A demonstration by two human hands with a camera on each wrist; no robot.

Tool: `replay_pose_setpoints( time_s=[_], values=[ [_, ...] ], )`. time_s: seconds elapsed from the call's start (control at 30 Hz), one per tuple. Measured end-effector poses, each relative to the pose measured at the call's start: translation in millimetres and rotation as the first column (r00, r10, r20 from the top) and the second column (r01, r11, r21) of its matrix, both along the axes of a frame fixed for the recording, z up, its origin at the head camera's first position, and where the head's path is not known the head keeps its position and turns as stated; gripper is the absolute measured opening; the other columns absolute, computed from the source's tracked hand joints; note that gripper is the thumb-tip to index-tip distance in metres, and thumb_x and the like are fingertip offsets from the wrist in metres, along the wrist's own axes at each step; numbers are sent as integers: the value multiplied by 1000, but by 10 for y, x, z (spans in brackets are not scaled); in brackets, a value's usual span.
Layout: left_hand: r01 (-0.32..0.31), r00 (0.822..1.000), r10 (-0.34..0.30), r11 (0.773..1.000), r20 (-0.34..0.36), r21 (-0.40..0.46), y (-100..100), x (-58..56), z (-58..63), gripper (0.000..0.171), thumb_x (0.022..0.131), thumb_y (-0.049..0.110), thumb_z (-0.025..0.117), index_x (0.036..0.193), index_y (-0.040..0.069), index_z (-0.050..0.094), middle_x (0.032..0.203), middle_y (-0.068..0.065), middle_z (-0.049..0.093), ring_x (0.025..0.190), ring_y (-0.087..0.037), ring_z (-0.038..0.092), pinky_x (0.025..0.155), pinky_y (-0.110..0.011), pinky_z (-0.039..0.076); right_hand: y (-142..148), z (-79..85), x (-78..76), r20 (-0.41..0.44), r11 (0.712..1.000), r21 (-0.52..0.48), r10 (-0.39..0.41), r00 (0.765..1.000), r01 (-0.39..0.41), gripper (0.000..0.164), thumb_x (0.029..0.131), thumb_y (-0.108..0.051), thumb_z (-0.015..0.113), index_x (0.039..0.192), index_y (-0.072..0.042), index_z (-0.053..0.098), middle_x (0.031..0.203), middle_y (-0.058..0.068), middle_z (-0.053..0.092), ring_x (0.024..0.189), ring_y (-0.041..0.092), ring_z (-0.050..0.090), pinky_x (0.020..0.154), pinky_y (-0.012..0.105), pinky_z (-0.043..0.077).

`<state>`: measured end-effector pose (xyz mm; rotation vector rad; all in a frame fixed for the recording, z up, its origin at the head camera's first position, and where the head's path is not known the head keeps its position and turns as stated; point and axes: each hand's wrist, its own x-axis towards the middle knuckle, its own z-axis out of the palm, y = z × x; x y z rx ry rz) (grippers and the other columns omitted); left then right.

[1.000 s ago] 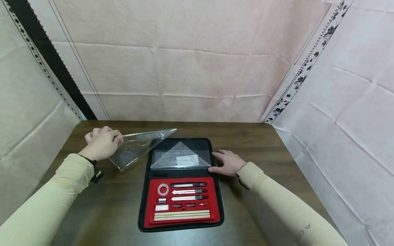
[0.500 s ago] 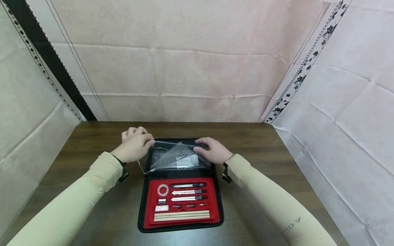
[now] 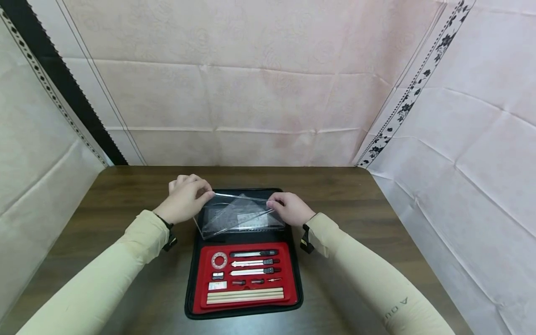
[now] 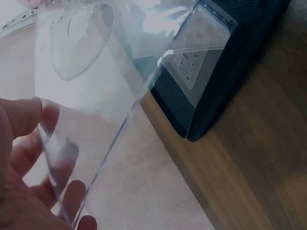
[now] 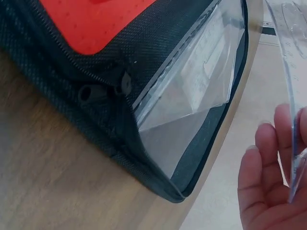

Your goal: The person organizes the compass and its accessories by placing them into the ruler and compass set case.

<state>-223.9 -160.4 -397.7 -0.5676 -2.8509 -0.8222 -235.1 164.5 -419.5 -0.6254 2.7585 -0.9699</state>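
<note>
Both hands hold a large clear plastic set square over the upper half of a black zip case. My left hand pinches one corner at the left. At the opposite corner, my right hand grips between thumb and fingers. In the left wrist view, fingers show through the clear plastic, and curved cut lines mark the set square. Beneath it, the lid's transparent pocket contains another clear triangle and a white label. In the right wrist view, the set square's edge runs along the right hand.
A red tray in the case's lower half bears a round ring, compasses, an eraser, a sharpener and pale pencils. The case lies on a wooden table between hanging cloths.
My left hand has brought the set square rightward from beside the case to over its lid. My right hand has left the lid's edge and taken hold of the other corner.
</note>
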Motion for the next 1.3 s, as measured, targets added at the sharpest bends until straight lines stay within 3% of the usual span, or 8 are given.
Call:
replay_pose_setpoints(
  time_s=[0.2, 0.37, 0.53, 0.67, 0.8, 1.0, 1.17, 1.3],
  values=[
    [-113, 992, 104, 984, 70, 141, -108, -18, -65, 75, 94, 34, 62, 148, 1, 22, 132, -25, 37, 122, -42, 33, 98, -60, 24, 92, -21, -58, -14, 999, -19, -39, 999, 39, 20, 99, -30, 56, 102, -15, 69, 80, 4, 57, 73, 19, 51, 66, 34, 43],
    [-167, 957, 91, 949, 275, 268, -154, 12, -168, 91, 95, 43, 59, 151, 2, 1, 123, -22, 51, 115, -37, 50, 97, -57, 39, 157, -33, -108, -36, 997, -35, -74, 997, 73, 15, 99, -30, 56, 96, -20, 67, 79, 6, 58, 70, 20, 50, 63, 34, 41],
    [-171, 921, 28, 926, 388, 337, -105, 76, -267, 71, 96, 37, 59, 147, 4, 21, 111, -15, 63, 101, -29, 59, 89, -48, 47, 157, -25, -118, -35, 996, -52, -74, 997, 72, 15, 99, -29, 56, 95, -20, 67, 81, 8, 59, 71, 21, 51, 63, 35, 42],
    [-143, 927, 2, 927, 376, 346, -62, 100, -299, 41, 98, 28, 59, 128, 3, 45, 107, -14, 62, 92, -25, 61, 82, -41, 51, 137, -25, -119, -31, 999, -8, -54, 998, 54, 18, 98, -32, 57, 98, -18, 68, 75, 3, 54, 69, 20, 50, 63, 34, 42],
    [-131, 937, -1, 927, 350, 352, -18, 87, -299, 28, 97, 22, 60, 116, 3, 50, 100, -14, 61, 88, -24, 63, 78, -38, 52, 92, -11, -92, -29, 999, 49, -17, 999, 19, 20, 97, -33, 59, 96, -15, 68, 72, 1, 52, 68, 19, 50, 63, 33, 42],
    [-104, 945, -30, 917, 326, 386, 101, 61, -271, 24, 95, 20, 63, 111, 5, 52, 95, -12, 60, 89, -29, 64, 74, -36, 52, -71, 70, -47, -47, 998, 56, 34, 998, -32, 11, 97, -29, 60, 99, -19, 65, 77, -1, 56, 71, 16, 53, 67, 31, 45],
    [-86, 953, -28, 930, 303, 358, 169, 67, -257, 25, 94, 25, 65, 109, 7, 54, 95, -10, 58, 82, -26, 57, 70, -35, 48, -160, 134, -45, -42, 997, 50, 64, 997, -62, 16, 97, -21, 60, 110, -13, 64, 88, -3, 60, 78, 16, 55, 74, 31, 49],
    [-138, 937, 26, 943, 347, 302, 133, 104, -280, 39, 92, 25, 68, 117, 1, 52, 108, -17, 57, 93, -30, 56, 80, -42, 50, -123, 153, -78, -39, 999, 37, 27, 999, -26, 12, 96, -18, 61, 105, -11, 66, 90, -1, 60, 79, 17, 55, 74, 32, 48]
  ],
)
